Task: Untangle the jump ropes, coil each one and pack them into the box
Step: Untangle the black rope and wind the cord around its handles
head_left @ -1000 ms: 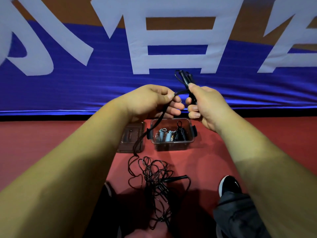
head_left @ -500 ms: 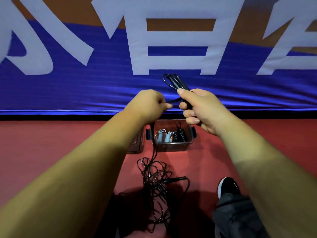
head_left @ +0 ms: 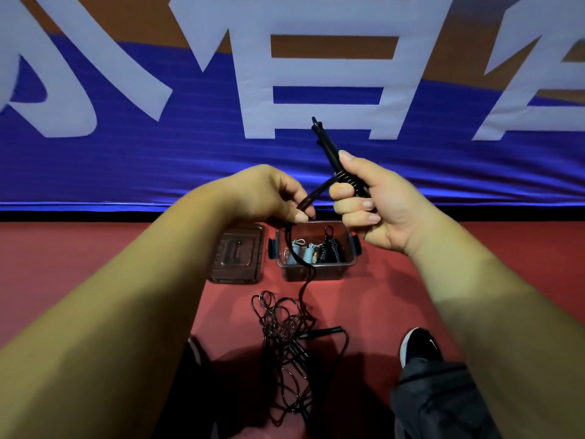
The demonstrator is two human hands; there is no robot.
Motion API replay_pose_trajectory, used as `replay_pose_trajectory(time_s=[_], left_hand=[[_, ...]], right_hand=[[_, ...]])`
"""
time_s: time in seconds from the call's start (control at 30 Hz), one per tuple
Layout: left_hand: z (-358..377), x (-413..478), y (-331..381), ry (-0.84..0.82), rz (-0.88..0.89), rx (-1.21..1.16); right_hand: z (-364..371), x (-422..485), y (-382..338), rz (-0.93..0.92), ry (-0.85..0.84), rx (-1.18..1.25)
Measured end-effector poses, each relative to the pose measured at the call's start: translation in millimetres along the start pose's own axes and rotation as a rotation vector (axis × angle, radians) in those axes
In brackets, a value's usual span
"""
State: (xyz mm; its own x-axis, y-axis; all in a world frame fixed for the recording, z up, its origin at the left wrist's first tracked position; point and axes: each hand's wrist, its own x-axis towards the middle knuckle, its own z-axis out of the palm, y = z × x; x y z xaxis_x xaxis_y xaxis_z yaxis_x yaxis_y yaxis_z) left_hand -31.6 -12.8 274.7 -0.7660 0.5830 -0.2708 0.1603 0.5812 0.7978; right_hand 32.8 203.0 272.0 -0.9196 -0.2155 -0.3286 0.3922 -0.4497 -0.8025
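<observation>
I'm gripping the black rope handles (head_left: 327, 150) in my right hand (head_left: 383, 207), fingers curled tight round them, and my left hand (head_left: 269, 194) is pinching the cord (head_left: 317, 192) coming off them. The slack is hanging down to the tangle (head_left: 289, 337) on the red floor (head_left: 395, 296), just in front of the open box (head_left: 316, 274), with its lid (head_left: 237, 255) lying beside it.

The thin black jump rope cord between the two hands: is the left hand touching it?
Touching. The head view shows the left hand pinching the thin black jump rope cord between thumb and fingers.
</observation>
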Motion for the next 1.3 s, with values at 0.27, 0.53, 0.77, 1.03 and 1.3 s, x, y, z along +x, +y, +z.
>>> replay_pose_trajectory(time_s=[0.27,0.53,0.77,1.03,1.3], left_hand=[[1.0,1.3,-4.5,0.127,0.148,0.007],[-1.9,-6.6,6.1,0.01,0.18,-0.101],[2.7,-3.4,19.7,0.142,0.246,0.268],[7.0,-0.5,22.8,0.085,0.181,0.595],[20.9,-0.4,17.4,-0.083,-0.131,0.291]], right_hand=[[-2.1,-12.4,0.8,0.346,-0.406,-0.193],[4.0,-19.1,4.5,0.603,-0.44,-0.574],[-0.4,-0.3,18.2,0.498,-0.152,-0.855],[-18.7,24.8,25.5,0.194,0.209,-1.172],[-11.3,24.7,21.4,-0.118,0.344,-1.288]])
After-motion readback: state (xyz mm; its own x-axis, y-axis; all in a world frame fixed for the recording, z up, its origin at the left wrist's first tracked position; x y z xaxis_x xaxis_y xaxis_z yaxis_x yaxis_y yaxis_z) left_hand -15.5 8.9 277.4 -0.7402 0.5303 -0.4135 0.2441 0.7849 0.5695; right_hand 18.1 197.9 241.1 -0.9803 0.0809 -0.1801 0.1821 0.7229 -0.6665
